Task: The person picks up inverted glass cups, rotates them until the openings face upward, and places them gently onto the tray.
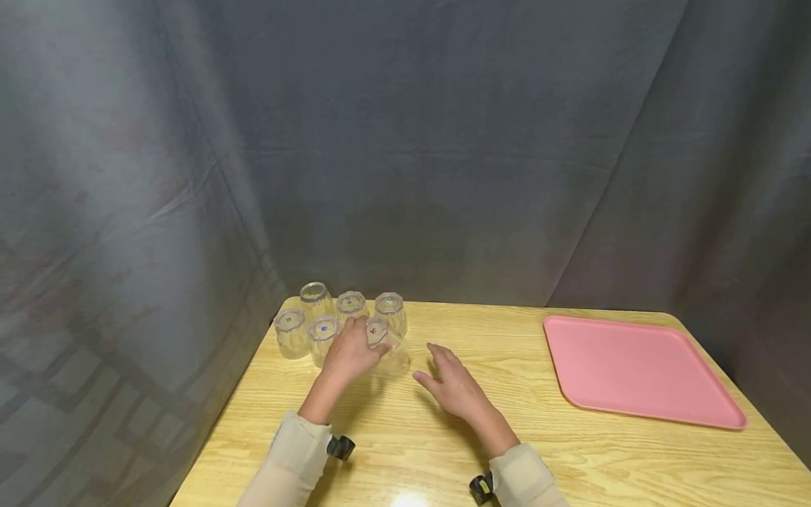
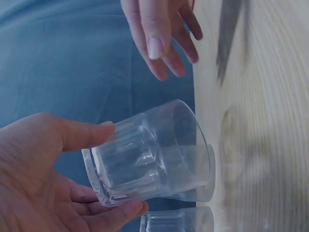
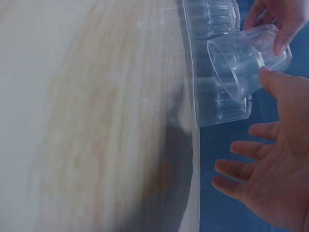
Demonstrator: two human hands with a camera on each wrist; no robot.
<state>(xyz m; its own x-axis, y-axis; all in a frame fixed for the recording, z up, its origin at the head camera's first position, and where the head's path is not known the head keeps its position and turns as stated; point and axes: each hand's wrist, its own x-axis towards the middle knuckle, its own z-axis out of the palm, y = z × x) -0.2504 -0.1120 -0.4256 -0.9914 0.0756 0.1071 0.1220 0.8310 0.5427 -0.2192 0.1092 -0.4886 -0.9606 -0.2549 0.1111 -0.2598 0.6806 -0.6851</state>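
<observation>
My left hand grips a clear faceted drinking glass near its base, thumb on one side and fingers on the other. That glass is tilted, bottom up, with its rim lifted off the table in the left wrist view. Open and empty, my right hand hovers just right of the glass, fingers spread. In the right wrist view its thumb appears close to the held glass; whether they touch I cannot tell. Several more clear glasses stand at the table's far left, among them one glass at the left end and another glass behind the held one.
A pink rectangular tray lies on the right side of the wooden table. Grey curtains hang behind the table and on both sides. Glasses stand close together beside and behind my left hand.
</observation>
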